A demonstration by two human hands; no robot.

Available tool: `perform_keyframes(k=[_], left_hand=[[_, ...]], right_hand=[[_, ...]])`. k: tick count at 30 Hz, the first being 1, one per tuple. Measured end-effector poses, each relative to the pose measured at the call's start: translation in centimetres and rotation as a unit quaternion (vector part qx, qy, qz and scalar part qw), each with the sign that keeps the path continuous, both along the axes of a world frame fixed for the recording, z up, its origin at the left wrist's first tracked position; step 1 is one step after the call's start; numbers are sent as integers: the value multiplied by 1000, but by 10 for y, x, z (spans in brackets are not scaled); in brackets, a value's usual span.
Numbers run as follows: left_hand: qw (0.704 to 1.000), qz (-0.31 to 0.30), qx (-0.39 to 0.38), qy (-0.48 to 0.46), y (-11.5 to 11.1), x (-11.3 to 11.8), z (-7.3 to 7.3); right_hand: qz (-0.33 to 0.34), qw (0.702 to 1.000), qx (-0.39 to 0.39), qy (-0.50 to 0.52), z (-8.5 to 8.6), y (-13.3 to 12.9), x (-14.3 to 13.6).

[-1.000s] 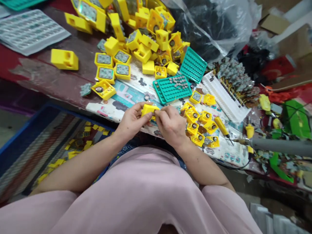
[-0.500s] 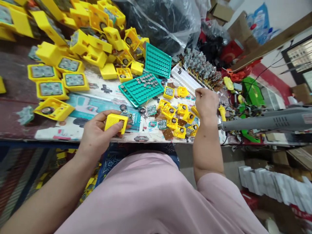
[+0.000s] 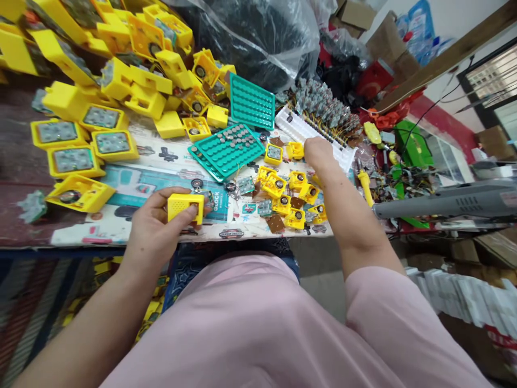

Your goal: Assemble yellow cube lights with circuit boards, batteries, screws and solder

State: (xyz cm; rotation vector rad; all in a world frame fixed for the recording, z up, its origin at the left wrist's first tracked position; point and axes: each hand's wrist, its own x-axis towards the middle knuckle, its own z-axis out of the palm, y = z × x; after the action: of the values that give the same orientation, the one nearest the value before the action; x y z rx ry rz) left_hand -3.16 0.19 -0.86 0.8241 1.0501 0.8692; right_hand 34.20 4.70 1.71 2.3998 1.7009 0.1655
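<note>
My left hand (image 3: 155, 221) grips a yellow plastic housing (image 3: 180, 207) near the table's front edge, thumb over a cut-out and small grille holes facing up. A small circuit board partly shows behind it, beside a round speaker (image 3: 196, 184). My right hand (image 3: 320, 153) is curled, back towards me, just right of a small yellow casing (image 3: 295, 150) and in front of a white ribbed tray (image 3: 341, 153). Its fingertips and whatever they hold are hidden. Several small yellow casings with round speakers (image 3: 278, 184) lie between my hands.
Larger yellow housings (image 3: 67, 159) pile up at the left and back. Green trays (image 3: 232, 151) hold button-like metal discs. Wired grey parts (image 3: 323, 105) stand behind the white tray. A grey tool (image 3: 444, 199) juts in from the right, past a yellow-handled tool (image 3: 365, 186).
My right hand has moved left, from the white tray's front end to beside the small yellow casing. My left hand still holds the housing. The view has shifted slightly.
</note>
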Motion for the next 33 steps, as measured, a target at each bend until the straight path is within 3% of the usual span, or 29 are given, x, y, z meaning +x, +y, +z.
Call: perform_keyframes(k=[4, 7, 9, 11, 13, 16, 19, 23, 29, 33], left_hand=[[1000, 1, 8, -21, 1, 1, -1], [999, 7, 2, -37, 2, 5, 1], [998, 21, -19, -64, 3, 8, 3], [993, 24, -44, -105, 3, 10, 7], [987, 8, -63, -147, 3, 11, 10], [977, -8, -85, -194, 2, 10, 12], [974, -5, -87, -211, -2, 8, 13], [971, -1, -78, -225, -5, 8, 11], [966, 22, -71, -248, -9, 15, 9], [963, 25, -70, -260, -13, 18, 8]], right_hand=[[-70, 997, 23, -9, 21, -5, 3], [-34, 989, 125, 70, 35, -18, -9], [49, 948, 230, 215, 38, -31, -35], [106, 877, 283, 373, 36, -48, -72], [141, 816, 287, 481, 31, -67, -110], [188, 770, 216, 570, 23, -88, -152], [249, 774, 196, 549, 17, -93, -172], [296, 796, 244, 468, 14, -88, -180], [373, 839, 309, 249, 12, -85, -191], [413, 843, 301, 171, 7, -87, -192]])
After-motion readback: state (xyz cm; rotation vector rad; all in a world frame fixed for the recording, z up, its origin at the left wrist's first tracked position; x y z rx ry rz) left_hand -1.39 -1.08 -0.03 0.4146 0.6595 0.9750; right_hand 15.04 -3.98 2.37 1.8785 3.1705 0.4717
